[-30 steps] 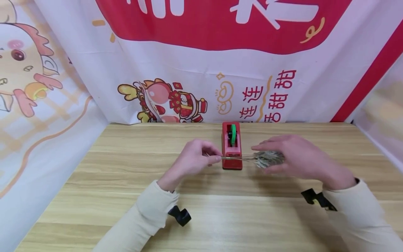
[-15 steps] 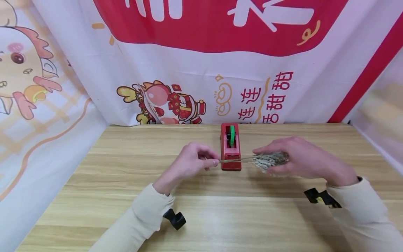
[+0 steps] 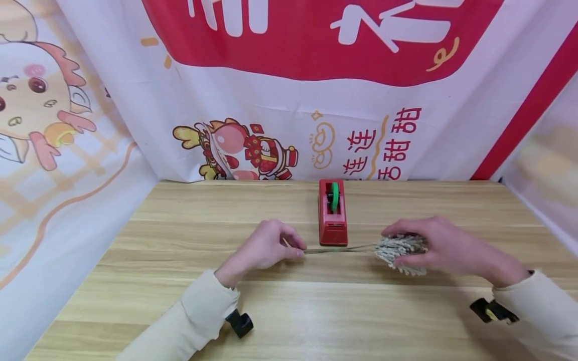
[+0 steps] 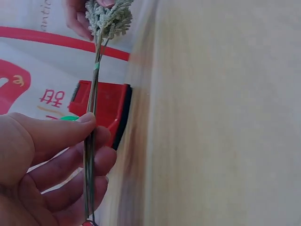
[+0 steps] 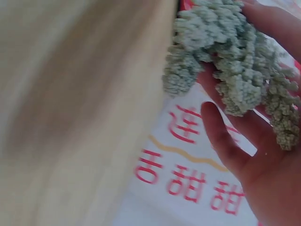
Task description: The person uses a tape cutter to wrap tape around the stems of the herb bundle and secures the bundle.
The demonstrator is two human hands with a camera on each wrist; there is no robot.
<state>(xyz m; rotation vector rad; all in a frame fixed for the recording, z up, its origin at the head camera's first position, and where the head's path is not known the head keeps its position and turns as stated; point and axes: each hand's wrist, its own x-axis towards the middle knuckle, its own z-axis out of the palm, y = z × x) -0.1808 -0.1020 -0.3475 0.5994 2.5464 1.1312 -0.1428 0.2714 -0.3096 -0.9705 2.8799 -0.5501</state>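
Note:
A bunch of dried flowers with pale grey-green heads and thin stems lies level between my hands, above the table. My left hand pinches the stems between thumb and fingers. A small green band circles the stems nearer the heads. Around the flower heads curls my right hand, thumb on one side and fingers on the other; one finger stands apart from them in the right wrist view. Just beyond the stems stands a red tape dispenser with a green roll of tape.
The wood-grain table runs back to a white printed cloth with red shapes and a cartoon dragon. More printed cloth borders the left side. Black camera mounts sit at both wrists.
Both hands have drawn the flower bunch toward me, off the front of the tape dispenser. The right hand has also shifted rightward, and the left hand slightly leftward.

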